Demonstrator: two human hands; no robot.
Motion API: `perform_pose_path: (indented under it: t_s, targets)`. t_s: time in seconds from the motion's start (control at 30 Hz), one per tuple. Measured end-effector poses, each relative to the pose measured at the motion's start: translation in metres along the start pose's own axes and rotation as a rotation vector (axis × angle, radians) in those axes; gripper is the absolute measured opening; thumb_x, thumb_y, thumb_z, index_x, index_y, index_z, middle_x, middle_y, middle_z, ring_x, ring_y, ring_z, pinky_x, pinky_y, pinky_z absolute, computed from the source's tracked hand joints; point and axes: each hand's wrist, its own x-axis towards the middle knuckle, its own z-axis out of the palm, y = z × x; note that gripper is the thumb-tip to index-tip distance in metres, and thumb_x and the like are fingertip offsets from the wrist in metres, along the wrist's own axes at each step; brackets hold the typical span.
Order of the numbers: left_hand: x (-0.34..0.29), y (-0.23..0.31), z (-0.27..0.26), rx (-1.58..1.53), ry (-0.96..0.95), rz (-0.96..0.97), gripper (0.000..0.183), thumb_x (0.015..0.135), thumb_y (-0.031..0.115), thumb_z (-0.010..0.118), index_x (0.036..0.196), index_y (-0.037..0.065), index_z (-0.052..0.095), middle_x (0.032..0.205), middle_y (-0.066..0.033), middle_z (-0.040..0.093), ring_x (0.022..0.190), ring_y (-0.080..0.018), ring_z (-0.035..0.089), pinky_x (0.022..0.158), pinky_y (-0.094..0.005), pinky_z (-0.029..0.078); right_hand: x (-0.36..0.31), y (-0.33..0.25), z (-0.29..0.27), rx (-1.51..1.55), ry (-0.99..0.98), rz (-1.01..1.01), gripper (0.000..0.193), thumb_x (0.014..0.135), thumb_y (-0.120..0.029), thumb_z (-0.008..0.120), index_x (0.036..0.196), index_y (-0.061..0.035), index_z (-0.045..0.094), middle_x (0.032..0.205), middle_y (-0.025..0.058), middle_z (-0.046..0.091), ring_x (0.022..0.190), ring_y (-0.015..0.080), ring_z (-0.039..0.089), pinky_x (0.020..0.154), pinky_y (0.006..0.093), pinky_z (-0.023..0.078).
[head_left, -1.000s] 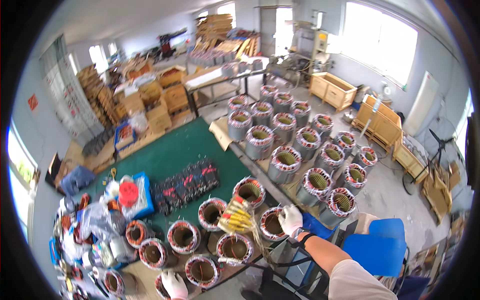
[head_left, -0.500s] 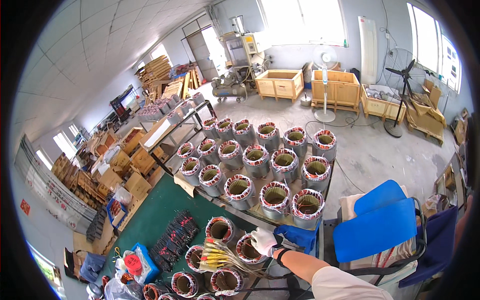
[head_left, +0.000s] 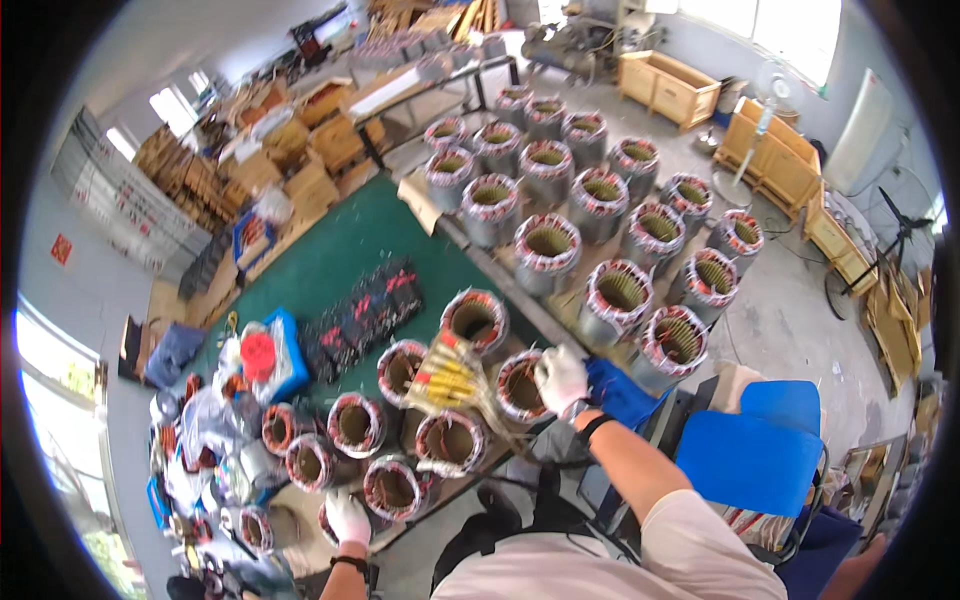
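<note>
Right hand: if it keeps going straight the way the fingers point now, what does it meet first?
The right hand points up-left across the bench. It already rests on a stator; just beyond lies the bundle of yellow-sleeved leads. Depth is unclear, so it may pass above them.

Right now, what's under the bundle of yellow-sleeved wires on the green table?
The bundle lies across copper-wound motor stators, resting on their rims. The right hand grips the stator beside it. What lies under the bundle is covered.

Copper-wound stator (head_left: pixel 522 385), upright on bench
</note>
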Motion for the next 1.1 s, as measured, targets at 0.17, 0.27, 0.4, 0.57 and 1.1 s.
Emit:
perform_pose_path:
  t_s: [0.17,0.27,0.4,0.57,1.1]
  targets:
    - [0.031,0.002,-0.035,-0.031,-0.289,-0.035,0.030,0.089,0.018,0.067,0.114,0.002,0.064,0.109,-0.0235,0.066,0.099,-0.0434,0.066,0.088,-0.0518,0.054,-0.003,0.001,-0.007,-0.051,-0.067,0.036,0.022,0.086,-0.022,0.072,0.096,-0.0054,0.062,0.096,0.0194,0.062,0.092,0.0405,0.064,0.081,0.0508,0.052]
    - [0.065,0.034,-0.085,-0.065,-0.212,0.072,0.026,0.092,0.021,0.064,0.110,0.002,0.067,0.107,-0.0210,0.069,0.099,-0.0405,0.067,0.087,-0.0486,0.054,-0.022,0.009,-0.016,-0.083,0.027,0.097,0.027,0.087,-0.023,0.070,0.106,-0.0046,0.066,0.101,0.0210,0.063,0.095,0.0415,0.064,0.083,0.0506,0.053]
    - [0.096,0.071,-0.124,-0.277,-0.012,0.196,0.029,0.097,0.015,0.061,0.120,-0.001,0.067,0.114,-0.0212,0.070,0.105,-0.0392,0.067,0.094,-0.0452,0.052,-0.070,-0.012,-0.024,-0.060,0.235,0.171,0.030,0.090,-0.008,0.057,0.118,-0.0019,0.062,0.106,0.0212,0.064,0.102,0.0404,0.061,0.093,0.0496,0.050]
    - [0.107,0.118,-0.138,-0.636,-0.012,0.552,0.028,0.100,0.005,0.057,0.124,-0.008,0.063,0.121,-0.0220,0.068,0.112,-0.0368,0.065,0.101,-0.0422,0.049,-0.191,-0.104,-0.065,0.066,0.231,0.370,0.027,0.092,-0.011,0.057,0.117,-0.0049,0.064,0.105,0.0230,0.062,0.105,0.0427,0.061,0.090,0.0503,0.051]
    - [-0.078,0.211,-0.118,-0.549,-0.523,1.337,0.024,0.090,0.003,0.065,0.113,-0.001,0.067,0.104,-0.0177,0.070,0.095,-0.0344,0.069,0.086,-0.0411,0.054,-0.494,-0.120,-0.077,0.197,-0.187,0.639,0.025,0.086,-0.022,0.063,0.103,-0.0043,0.069,0.097,0.0212,0.072,0.095,0.0434,0.068,0.081,0.0519,0.054]
